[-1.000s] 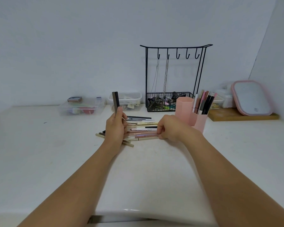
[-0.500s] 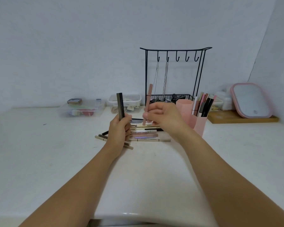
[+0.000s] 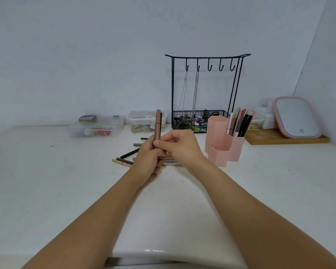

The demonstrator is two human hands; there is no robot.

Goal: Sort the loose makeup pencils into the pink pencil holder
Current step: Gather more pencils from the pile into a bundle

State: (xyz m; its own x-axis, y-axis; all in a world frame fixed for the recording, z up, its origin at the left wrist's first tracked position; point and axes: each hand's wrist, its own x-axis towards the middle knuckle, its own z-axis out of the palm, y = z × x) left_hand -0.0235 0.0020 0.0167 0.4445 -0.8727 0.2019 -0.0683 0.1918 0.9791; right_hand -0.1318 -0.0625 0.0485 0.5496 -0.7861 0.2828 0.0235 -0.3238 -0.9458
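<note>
My left hand (image 3: 146,159) grips two makeup pencils upright: a dusty-pink pencil (image 3: 158,123) and a black pencil (image 3: 161,115) just behind it. My right hand (image 3: 181,147) is pressed against the left one and pinches the pink pencil's lower part between thumb and forefinger. Under both hands a pile of loose pencils (image 3: 127,161) lies on the white table, partly hidden. The pink pencil holder (image 3: 220,138) stands right of my hands, with several pencils (image 3: 240,123) upright in its back right compartment.
A black wire jewellery stand (image 3: 202,90) with chains and a filled basket is behind the holder. Two clear plastic boxes (image 3: 94,129) sit at the back left. A pink-framed mirror (image 3: 295,117) leans on a wooden board (image 3: 279,138) at the right wall.
My right hand picked a pink pencil out of the pile, raised it and carried it left to my left hand, where it now stands beside the black pencil.
</note>
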